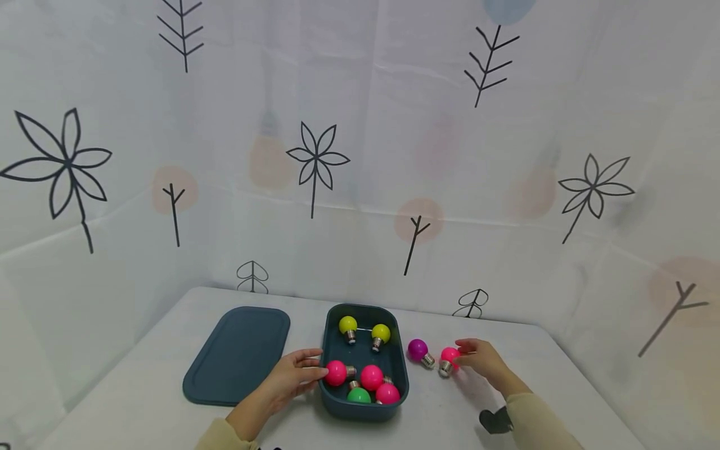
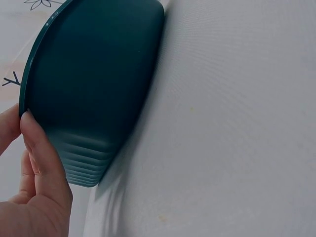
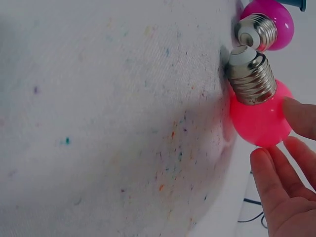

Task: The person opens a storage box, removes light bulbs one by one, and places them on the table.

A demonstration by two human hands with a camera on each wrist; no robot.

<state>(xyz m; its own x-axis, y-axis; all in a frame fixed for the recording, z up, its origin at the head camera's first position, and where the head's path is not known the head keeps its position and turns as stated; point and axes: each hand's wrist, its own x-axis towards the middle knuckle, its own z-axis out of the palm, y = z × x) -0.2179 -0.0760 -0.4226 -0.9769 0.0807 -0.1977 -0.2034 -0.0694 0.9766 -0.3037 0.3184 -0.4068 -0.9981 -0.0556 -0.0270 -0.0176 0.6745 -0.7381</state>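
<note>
My left hand (image 1: pixel 289 378) pinches the left rim of a dark teal bin (image 1: pixel 360 411); the left wrist view shows thumb and finger on the bin's rim (image 2: pixel 30 64). In the bin lie yellow bulbs (image 1: pixel 348 324), several pink bulbs (image 1: pixel 371 377) and a green bulb (image 1: pixel 359 395). My right hand (image 1: pixel 482 359) is at a pink light bulb (image 1: pixel 450 355) on the table, with thumb and fingertips against its round globe (image 3: pixel 259 118). Its metal screw base (image 3: pixel 251 76) points toward a purple bulb (image 1: pixel 418 350), which lies between it and the bin.
A flat dark teal lid (image 1: pixel 239 356) lies on the white table (image 1: pixel 439 412) left of the bin. A black object (image 1: pixel 495 421) sits by the right sleeve. Behind the table hangs a white cloth (image 1: pixel 360 250) printed with plants.
</note>
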